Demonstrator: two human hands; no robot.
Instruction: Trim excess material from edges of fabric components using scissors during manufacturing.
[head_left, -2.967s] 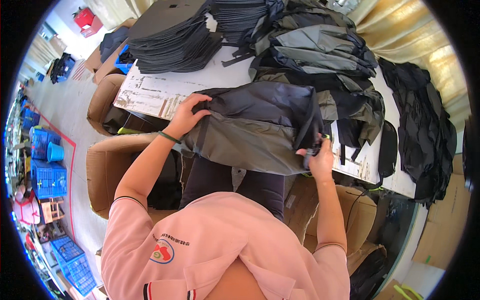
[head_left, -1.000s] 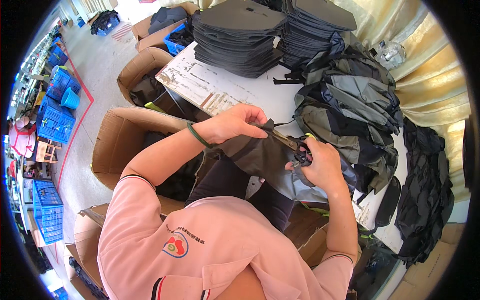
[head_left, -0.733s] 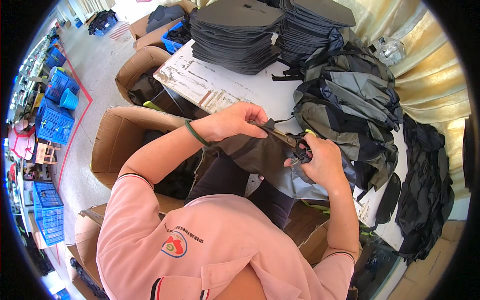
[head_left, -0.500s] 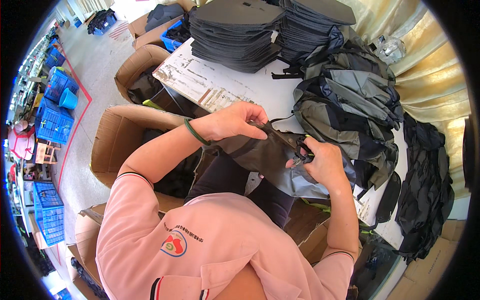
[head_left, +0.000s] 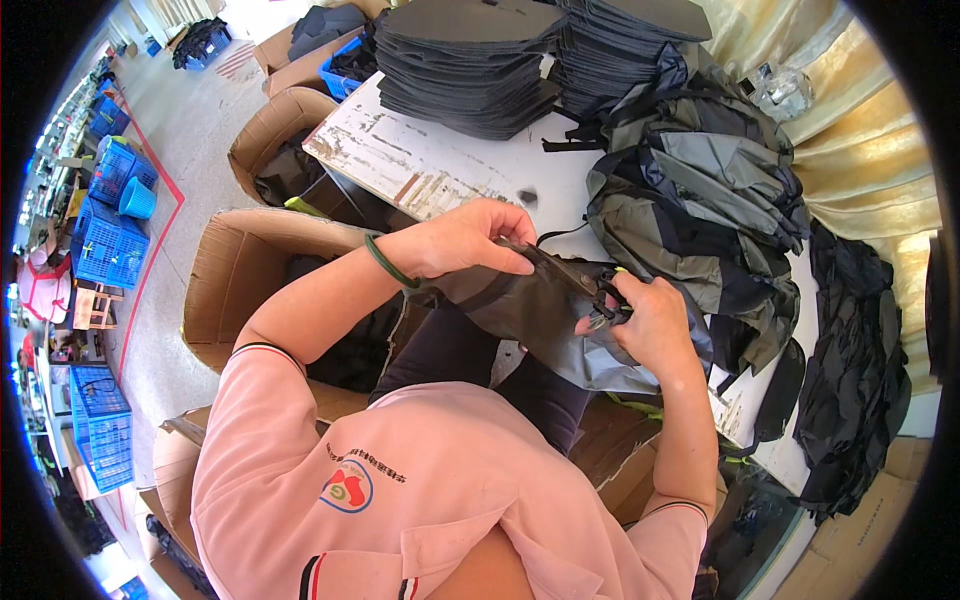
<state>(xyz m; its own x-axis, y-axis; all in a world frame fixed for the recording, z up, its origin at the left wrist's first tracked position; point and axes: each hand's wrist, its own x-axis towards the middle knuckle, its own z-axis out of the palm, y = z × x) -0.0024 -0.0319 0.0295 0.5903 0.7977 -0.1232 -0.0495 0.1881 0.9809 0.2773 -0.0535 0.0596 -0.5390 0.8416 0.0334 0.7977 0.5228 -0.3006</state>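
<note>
My left hand [head_left: 475, 240] pinches the edge of a dark grey fabric piece [head_left: 535, 320] that hangs over my lap. In my right hand [head_left: 650, 315] is a pair of scissors [head_left: 570, 277] with dark handles. Their blades point left along the fabric's upper edge, with the tips close to my left fingers. How far the blades are apart is hard to see. A small dark scrap [head_left: 528, 196] shows on the white table just beyond my left hand.
On the worn white table [head_left: 440, 150] stand stacks of black sheets [head_left: 465, 75] and a heap of grey-black bags [head_left: 700, 190]. Open cardboard boxes [head_left: 235, 270] line my left side. More black fabric [head_left: 855, 370] hangs at the right, near a curtain [head_left: 860, 130].
The small dark scrap now shows on the table beyond my left hand, where bare tabletop was before. Both hands keep nearly the same place, the right one shifted very slightly.
</note>
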